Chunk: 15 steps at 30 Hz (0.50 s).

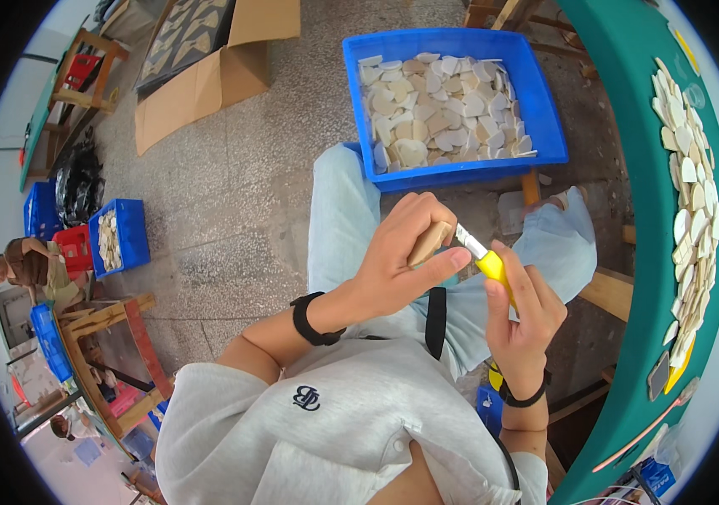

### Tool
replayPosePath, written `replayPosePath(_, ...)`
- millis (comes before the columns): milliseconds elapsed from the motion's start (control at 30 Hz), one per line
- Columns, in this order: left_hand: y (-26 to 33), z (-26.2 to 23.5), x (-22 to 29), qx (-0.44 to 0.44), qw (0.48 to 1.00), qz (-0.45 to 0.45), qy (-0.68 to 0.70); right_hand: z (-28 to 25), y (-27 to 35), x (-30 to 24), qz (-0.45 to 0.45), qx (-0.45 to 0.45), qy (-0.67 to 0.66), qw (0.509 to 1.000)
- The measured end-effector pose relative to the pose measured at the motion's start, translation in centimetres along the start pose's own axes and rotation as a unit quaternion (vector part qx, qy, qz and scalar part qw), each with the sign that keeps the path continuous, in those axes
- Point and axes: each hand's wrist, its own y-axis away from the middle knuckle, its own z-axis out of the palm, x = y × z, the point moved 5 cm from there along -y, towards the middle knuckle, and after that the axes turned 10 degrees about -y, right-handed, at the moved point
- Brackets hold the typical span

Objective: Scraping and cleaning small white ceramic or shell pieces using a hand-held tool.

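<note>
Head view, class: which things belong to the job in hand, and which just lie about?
Likely the job's:
tan piece in the left hand
yellow-handled tool in the right hand
pale pieces in the blue bin

Likely just lying about:
cardboard box
black bag
phone-like slab

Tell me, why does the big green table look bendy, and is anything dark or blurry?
In the head view, the green table curves because a wide fisheye lens bends straight edges near the rim; in the head view, the picture's corners are black and under the table looks shadowy; in the head view, the left hand, right hand and yellow tool look fairly clear.
</note>
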Motion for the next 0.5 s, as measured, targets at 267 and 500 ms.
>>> replayPosePath(267,0.14,-0.28,0.13,-0.031,0.999,0.02,-0.034,0.17,-0.16,-0.34,-0.022,-0.036,-0.014,0.999)
replayPosePath(500,0.12,-0.41,0.18,-0.009,0.997,0.036,-0.065,-0.06,-0.23,-0.41,-0.025,-0.06,0.009,0.998)
